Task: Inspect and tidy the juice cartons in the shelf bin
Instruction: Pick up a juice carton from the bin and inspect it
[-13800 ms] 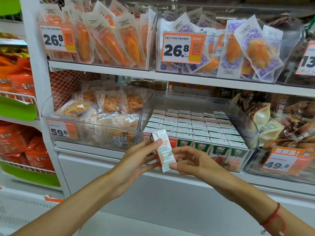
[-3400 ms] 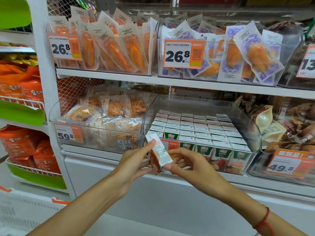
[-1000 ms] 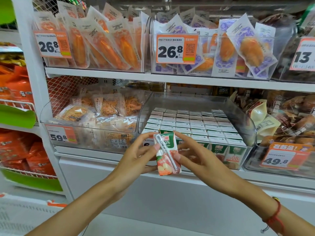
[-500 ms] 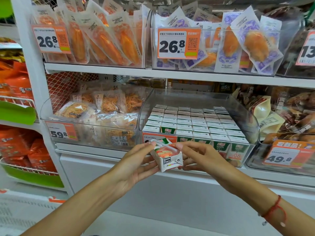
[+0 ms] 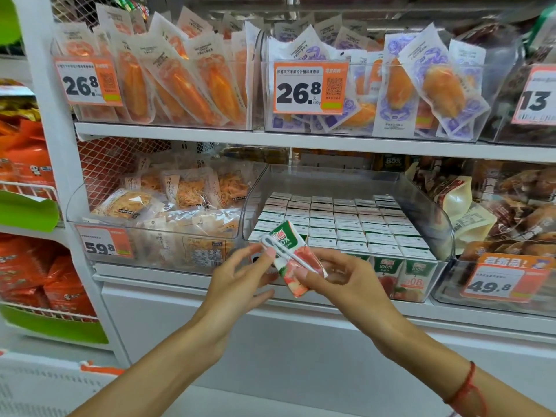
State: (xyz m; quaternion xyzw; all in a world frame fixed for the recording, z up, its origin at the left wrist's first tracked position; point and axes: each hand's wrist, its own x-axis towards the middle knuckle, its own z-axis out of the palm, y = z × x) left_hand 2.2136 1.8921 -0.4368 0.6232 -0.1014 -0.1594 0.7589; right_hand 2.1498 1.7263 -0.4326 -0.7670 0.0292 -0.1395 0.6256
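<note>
A small green, white and red juice carton [image 5: 289, 257] with a wrapped straw across its face is held tilted in front of the shelf. My left hand [image 5: 240, 281] pinches its upper left end with thumb and fingertips. My right hand [image 5: 340, 284] grips its lower right end. Behind it stands the clear shelf bin [image 5: 445, 233], filled with several neat rows of the same cartons [image 5: 346, 224], tops up. A gap shows at the bin's front left corner, just behind the held carton.
A clear bin of shredded snack packs [image 5: 168, 212] sits to the left, a bin of brown packaged goods [image 5: 511, 212] to the right. The upper shelf [image 5: 301, 139] carries orange and purple pouches. Orange price tags [image 5: 310, 87] hang on the bin fronts.
The carton has been turned in my hands: half a second ago its bottom end faced me, now its front with the straw faces up, tilted diagonally.
</note>
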